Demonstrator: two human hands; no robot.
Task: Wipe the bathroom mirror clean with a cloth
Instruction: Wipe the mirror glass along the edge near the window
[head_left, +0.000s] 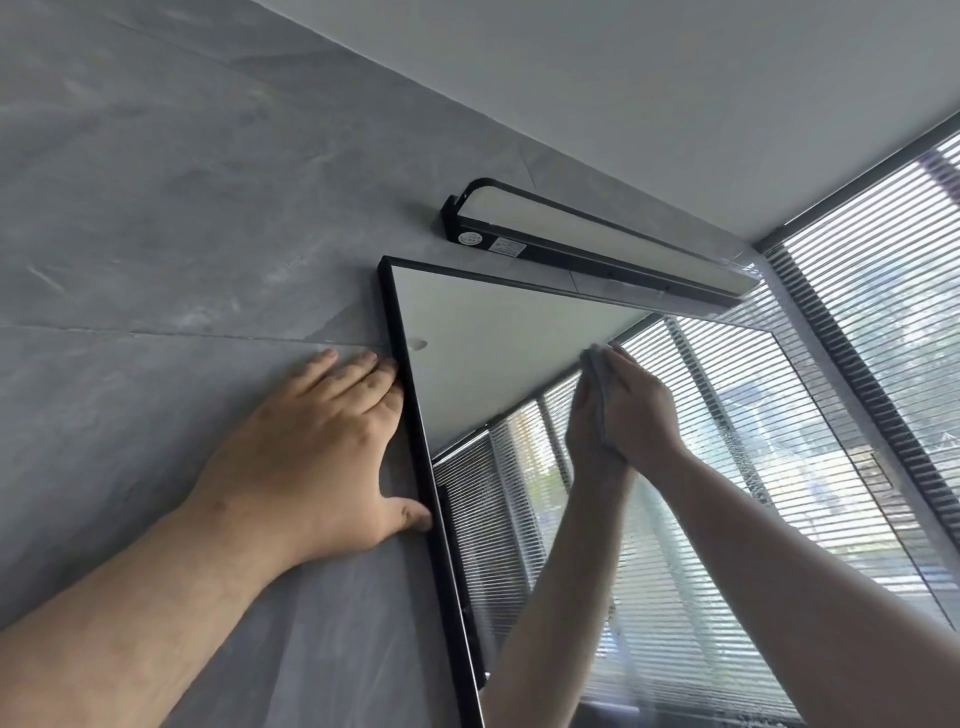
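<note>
A black-framed mirror (498, 332) hangs on the grey tiled wall and reflects the ceiling and window blinds. My right hand (644, 410) presses a thin grey cloth (600, 400) flat against the glass in the mirror's upper middle; only the cloth's edge shows between my hand and its reflection. My left hand (317, 441) lies flat on the wall just left of the mirror, fingers straight, with fingertips and thumb touching the black frame (415, 415).
A black bar lamp (582, 244) juts from the wall right above the mirror's top edge. Window blinds (878, 270) fill the right side. The grey wall (156, 234) stretches to the left, white ceiling above.
</note>
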